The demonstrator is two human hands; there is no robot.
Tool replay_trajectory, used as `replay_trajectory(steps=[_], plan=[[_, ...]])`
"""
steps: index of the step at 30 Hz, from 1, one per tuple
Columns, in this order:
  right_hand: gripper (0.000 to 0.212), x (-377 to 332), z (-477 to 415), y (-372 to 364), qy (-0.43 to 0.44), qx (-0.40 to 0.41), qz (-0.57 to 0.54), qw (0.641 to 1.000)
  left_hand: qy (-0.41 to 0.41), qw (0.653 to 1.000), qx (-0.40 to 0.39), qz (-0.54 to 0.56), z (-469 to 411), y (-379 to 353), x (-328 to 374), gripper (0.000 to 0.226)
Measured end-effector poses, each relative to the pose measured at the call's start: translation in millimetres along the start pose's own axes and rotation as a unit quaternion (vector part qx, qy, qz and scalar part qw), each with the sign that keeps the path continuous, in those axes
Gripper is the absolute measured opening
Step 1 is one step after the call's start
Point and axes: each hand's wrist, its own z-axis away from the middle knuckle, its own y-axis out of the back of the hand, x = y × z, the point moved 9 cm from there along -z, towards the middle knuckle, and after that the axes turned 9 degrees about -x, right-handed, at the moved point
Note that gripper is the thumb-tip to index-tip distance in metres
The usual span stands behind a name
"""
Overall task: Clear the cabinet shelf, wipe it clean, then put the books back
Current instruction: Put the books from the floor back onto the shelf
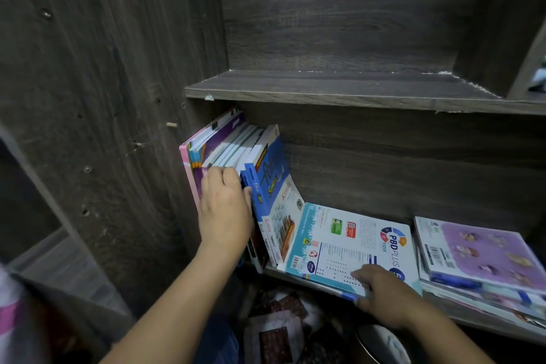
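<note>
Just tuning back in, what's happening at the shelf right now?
A person is working at the lower cabinet shelf. The left hand grips the standing books leaning at the left end, while the right hand holds the front edge of a workbook lying flat. A stack of books sits at the right.

Head-worn wide-angle camera, my only view, looks forward and down, close in, facing the cabinet's (354,9) back panel. Upper shelf (325,89) crosses mid-frame. Lower shelf (478,320) runs below, left hand (226,210) at the upright books (236,145), right hand (381,295) gripping a flat book (339,233) at its front edge.
</note>
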Motion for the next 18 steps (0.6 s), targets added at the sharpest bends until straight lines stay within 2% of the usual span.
replay_trajectory(steps=[3,5,7,10,13,16,18], plan=[[0.061,1.0,2.0,-2.0,0.001,0.006,0.005,1.000,0.065,0.997,-0.036,-0.005,-1.0,5.1,-0.5,0.022],[0.062,-0.3,1.5,-2.1,0.002,0.012,0.009,1.000,0.096,0.993,-0.067,-0.032,-9.6,5.0,-1.8,0.030],[0.063,-1.4,1.4,-1.5,0.001,0.018,0.011,1.000,0.095,0.989,-0.098,-0.053,-17.5,0.1,1.1,0.037],[0.065,-2.1,0.1,-1.6,-0.006,0.012,0.018,1.000,0.062,0.979,-0.167,-0.101,-17.4,-13.7,9.4,0.033],[0.066,-4.2,-0.8,-1.7,-0.014,-0.001,0.015,1.000,0.050,0.972,-0.203,-0.107,-8.5,-8.6,11.2,0.032],[0.067,-5.9,-0.5,-4.3,-0.018,-0.019,0.016,1.000,0.080,0.964,-0.227,-0.115,4.1,5.6,7.5,0.037],[0.066,-7.5,1.9,-6.1,-0.018,-0.030,0.025,0.999,0.117,0.946,-0.278,-0.117,9.3,4.6,2.5,0.050]])
